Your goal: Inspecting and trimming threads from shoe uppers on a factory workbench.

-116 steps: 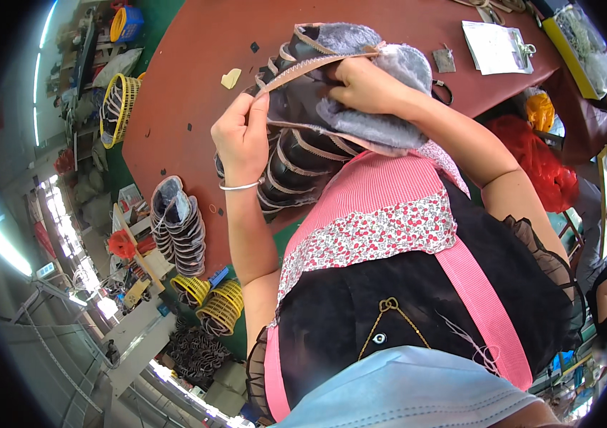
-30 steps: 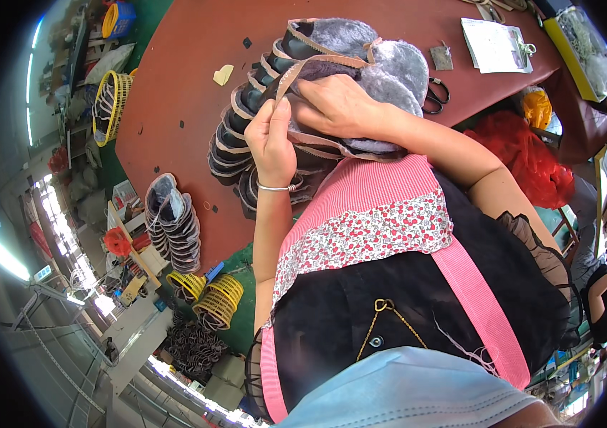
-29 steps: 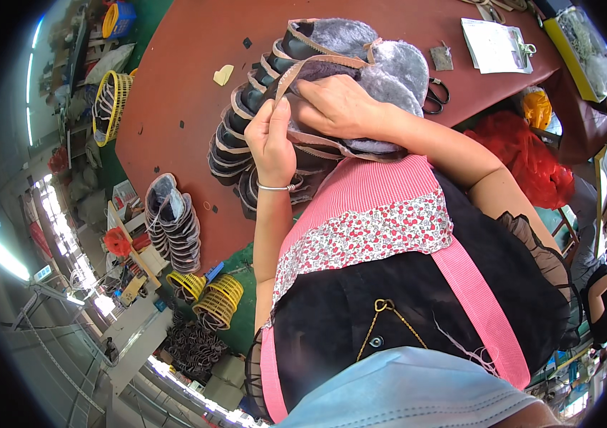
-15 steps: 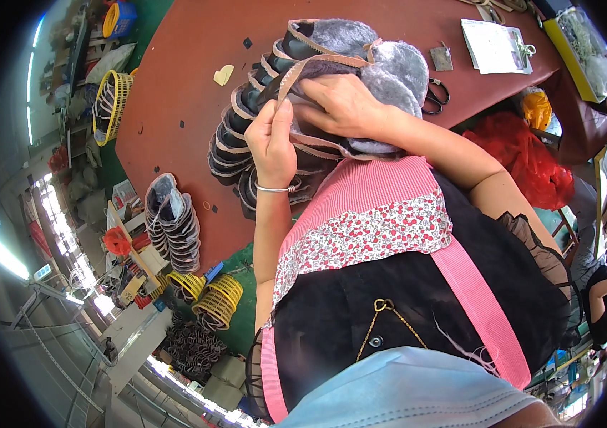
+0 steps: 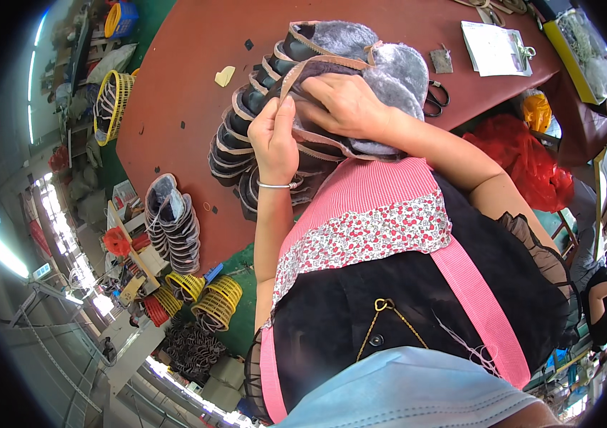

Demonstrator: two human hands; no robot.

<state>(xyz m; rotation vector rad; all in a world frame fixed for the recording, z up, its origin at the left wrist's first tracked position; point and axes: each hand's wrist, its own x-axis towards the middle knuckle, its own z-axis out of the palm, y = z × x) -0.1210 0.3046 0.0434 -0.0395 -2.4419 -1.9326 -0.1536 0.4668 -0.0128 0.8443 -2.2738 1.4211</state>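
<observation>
A fleece-lined shoe upper (image 5: 328,65), dark with grey plush and a tan zigzag-edged band, is held over a stack of similar uppers (image 5: 230,135) on the table. The thumb and fingers of my left hand (image 5: 275,139) pinch its tan edge on the left side. My right hand (image 5: 346,105) reaches into the opening from the right, its fingers curled against the dark lining; the fingertips are partly hidden. More grey plush (image 5: 400,68) bulges beyond my right hand.
The red-brown table (image 5: 175,93) also carries a second stack of uppers (image 5: 173,221), a cream scrap (image 5: 224,76), black-handled scissors (image 5: 437,98) and a clipboard with papers (image 5: 492,48). Yellow baskets (image 5: 218,302) stand on the floor at left. A red plastic bag (image 5: 521,160) lies at right.
My left hand has shifted very slightly right along with the upper's edge it pinches. My right hand stays nearly in place inside the opening.
</observation>
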